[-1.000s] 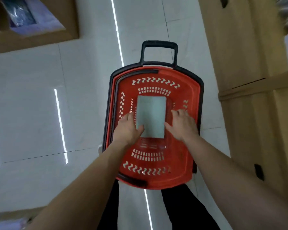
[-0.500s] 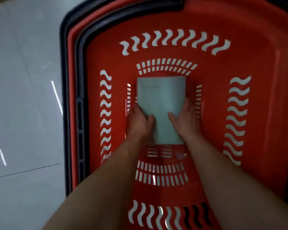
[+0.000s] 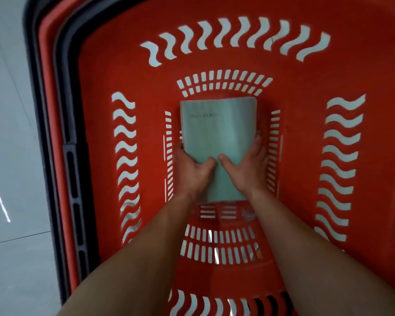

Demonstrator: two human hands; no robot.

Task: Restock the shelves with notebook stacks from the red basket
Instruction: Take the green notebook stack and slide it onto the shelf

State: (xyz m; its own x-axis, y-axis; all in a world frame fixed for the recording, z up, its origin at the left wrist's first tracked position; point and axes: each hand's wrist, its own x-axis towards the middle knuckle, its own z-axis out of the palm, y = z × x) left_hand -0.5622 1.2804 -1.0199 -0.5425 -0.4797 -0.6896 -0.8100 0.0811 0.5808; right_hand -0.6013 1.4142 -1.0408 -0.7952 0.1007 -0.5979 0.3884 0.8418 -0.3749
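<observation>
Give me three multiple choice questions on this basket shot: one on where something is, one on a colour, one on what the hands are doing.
1. Where is the notebook stack?
A. on the floor tiles
B. inside the basket, at its middle
C. on a shelf
2. What colour is the basket?
A. blue
B. green
C. red
3. What are the left hand and right hand doing?
A. both grip the stack
B. only the left grips it
C. both rest on the rim

Answers: B, slotted basket bottom shows all round it; C, its walls are red; A, both clasp its near end, thumbs on top.
</observation>
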